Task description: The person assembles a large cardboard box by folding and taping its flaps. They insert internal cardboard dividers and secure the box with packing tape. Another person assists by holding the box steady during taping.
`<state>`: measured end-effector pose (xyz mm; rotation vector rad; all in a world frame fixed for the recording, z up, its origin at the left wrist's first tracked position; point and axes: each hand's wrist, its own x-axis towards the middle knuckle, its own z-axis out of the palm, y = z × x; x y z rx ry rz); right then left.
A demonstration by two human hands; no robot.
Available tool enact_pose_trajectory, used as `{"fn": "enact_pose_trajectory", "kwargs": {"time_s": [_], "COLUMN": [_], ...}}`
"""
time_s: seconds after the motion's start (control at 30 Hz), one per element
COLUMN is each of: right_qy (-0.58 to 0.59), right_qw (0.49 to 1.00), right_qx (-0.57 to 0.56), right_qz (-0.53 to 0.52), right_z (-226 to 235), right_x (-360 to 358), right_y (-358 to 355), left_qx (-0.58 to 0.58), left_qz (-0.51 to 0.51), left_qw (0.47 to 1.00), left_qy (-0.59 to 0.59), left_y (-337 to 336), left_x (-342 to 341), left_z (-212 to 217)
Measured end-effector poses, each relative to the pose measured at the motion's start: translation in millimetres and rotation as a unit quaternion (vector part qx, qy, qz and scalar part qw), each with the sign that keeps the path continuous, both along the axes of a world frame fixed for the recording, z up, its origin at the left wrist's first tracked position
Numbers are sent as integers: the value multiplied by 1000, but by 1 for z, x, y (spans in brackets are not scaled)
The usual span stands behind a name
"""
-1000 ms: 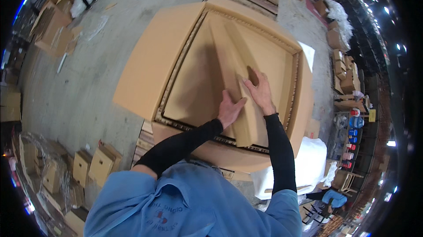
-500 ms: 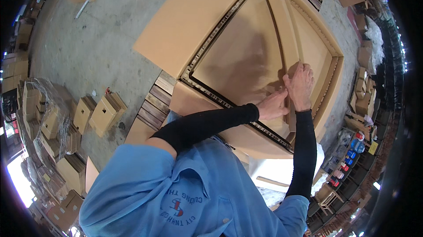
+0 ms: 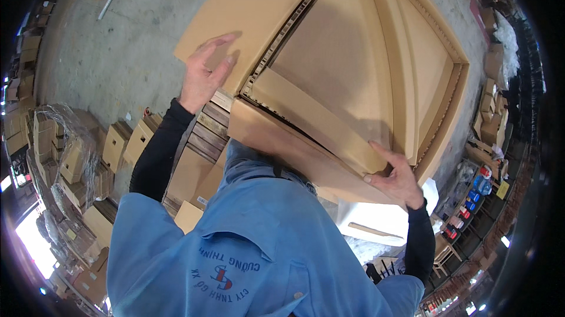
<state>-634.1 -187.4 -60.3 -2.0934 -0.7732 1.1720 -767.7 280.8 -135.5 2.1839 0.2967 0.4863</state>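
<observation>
A large open cardboard box point(image 3: 347, 176) lies in front of me, lined with honeycomb cardboard along its walls. A long cardboard strip point(image 3: 312, 108) runs inside along the near wall. Across the right part of the box stretches a second folded cardboard strip point(image 3: 395, 52). My right hand point(image 3: 399, 180) is at the near strip's right end, its thumb and forefinger spread and touching the cardboard. Over at the box's left corner, my left hand point(image 3: 201, 78) is open, with fingers apart above the wide left flap point(image 3: 235, 22); nothing is in it.
The box rests on a wooden slatted pallet point(image 3: 210, 123). Folded cartons point(image 3: 138, 137) and plastic-wrapped cardboard point(image 3: 67, 146) stand on the left. Bottles point(image 3: 482, 184) line a shelf at the right. A white sheet point(image 3: 376, 220) lies beyond the box's near right side.
My left hand has swung from the box's middle out to the left flap. My right hand has come nearer, off the long right strip. A cardboard strip now covers the near inner edge.
</observation>
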Motion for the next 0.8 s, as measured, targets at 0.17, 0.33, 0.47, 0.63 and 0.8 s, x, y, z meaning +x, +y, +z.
{"fn": "enact_pose_trajectory", "kwargs": {"time_s": [0.17, 0.33, 0.47, 0.63, 0.8], "right_qy": [-31, -108, -111, -175, -136], "right_qw": [999, 993, 994, 984, 990], "right_qx": [-25, -7, 13, 28, 12], "right_qz": [10, 44, -9, 33, 35], "right_z": [-15, -27, -39, -36, -41], "right_x": [-12, -10, -23, -23, -12], "right_y": [-19, -32, -27, -13, 21], "left_qx": [-31, -104, -94, -54, -88], "left_qz": [-12, 16, 11, 6, 21], "left_qw": [999, 994, 995, 998, 996], "left_qy": [15, -11, -15, -10, 8], "left_y": [-21, -31, -33, -30, -28], "left_x": [-7, -10, -11, -20, -23], "left_z": [-29, -43, -45, -49, -50]}}
